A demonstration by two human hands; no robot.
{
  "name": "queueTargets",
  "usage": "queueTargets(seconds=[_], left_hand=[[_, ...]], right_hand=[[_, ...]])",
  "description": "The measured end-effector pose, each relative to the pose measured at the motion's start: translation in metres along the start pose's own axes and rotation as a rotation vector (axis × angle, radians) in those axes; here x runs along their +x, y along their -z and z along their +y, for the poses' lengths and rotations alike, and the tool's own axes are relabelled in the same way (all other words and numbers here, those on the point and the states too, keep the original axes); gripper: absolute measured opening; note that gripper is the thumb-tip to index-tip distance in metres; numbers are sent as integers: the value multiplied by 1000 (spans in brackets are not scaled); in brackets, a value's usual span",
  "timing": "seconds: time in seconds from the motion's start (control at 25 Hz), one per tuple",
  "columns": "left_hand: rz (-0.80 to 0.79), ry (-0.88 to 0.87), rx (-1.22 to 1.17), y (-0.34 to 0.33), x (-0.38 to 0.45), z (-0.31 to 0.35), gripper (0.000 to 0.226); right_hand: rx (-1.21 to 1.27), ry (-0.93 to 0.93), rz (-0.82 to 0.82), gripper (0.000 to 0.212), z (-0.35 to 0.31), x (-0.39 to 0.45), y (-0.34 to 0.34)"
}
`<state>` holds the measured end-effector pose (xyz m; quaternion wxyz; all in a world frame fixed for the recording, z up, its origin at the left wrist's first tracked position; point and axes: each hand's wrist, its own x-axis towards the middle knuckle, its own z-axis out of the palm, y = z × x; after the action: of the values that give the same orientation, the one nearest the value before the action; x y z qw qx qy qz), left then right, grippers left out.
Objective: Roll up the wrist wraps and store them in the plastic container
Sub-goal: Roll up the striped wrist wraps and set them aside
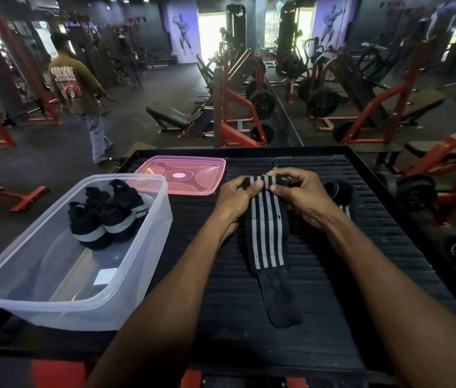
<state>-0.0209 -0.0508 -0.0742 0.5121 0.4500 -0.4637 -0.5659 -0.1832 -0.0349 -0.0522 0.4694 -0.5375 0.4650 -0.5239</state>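
Hands, left (236,196) and right (299,191), pinch striped wrap (266,233) (far end) mid-platform (375,247).

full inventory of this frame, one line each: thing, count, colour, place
plastic container: 1, clear, left edge of platform, open
rolled wrist wraps: at least 3, black with pale bands, far end of the container
lid: 1, pink translucent, flat behind the container
striped wrist wrap: 1, black with grey stripes, platform centre, far end being rolled
another wrap: 1, black, just right of the right hand, partly hidden
platform: 1, black ribbed
gym machines: several, red and black, background
bystander: 1, olive shirt, far left
left hand: grips the roll
right hand: grips the roll
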Motion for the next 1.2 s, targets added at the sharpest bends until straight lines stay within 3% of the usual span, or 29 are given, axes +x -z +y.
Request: queueTargets(seconds=[0.08, 0.2, 0.4, 0.64, 0.92, 1.08, 1.2], left_hand=[[26, -38, 31, 0, 1, 0, 11], [66, -108, 105, 1, 1, 0, 17], [9, 81, -42, 1, 2, -2, 30], [63, 25, 14, 3, 1, 0, 18], [-27, 100, -105, -1, -2, 2, 26], [26, 40, -37, -2, -2, 1, 18], [-4, 54, -33, -2, 0, 1, 19]], right_hand=[[-3, -77, -12, 17, 0, -1, -3], [-122, -45, 50, 19, 5, 3, -8], [-110, 51, 127, 15, 4, 0, -5], [4, -73, 48, 13, 2, 0, -8], [-84, 41, 86, 30, 6, 3, -6], [27, -87, 47, 10, 5, 1, -8], [-54, -59, 86, 11, 8, 4, -6]])
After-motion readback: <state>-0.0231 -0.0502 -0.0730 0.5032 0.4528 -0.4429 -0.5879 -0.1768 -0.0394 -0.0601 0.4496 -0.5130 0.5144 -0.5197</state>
